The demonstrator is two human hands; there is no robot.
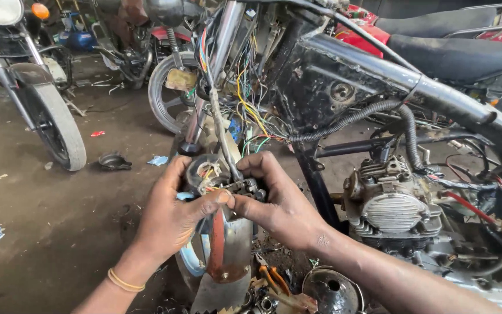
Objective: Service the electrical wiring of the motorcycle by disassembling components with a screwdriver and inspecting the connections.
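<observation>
A stripped motorcycle frame trails a loose wiring harness down to a small round switch housing, which the left hand clasps steady above the front fender while the right hand pinches its black connector.

switch housing partly hidden by fingers, seat cut off at right edge

Switch unit between hands, above fender
</observation>
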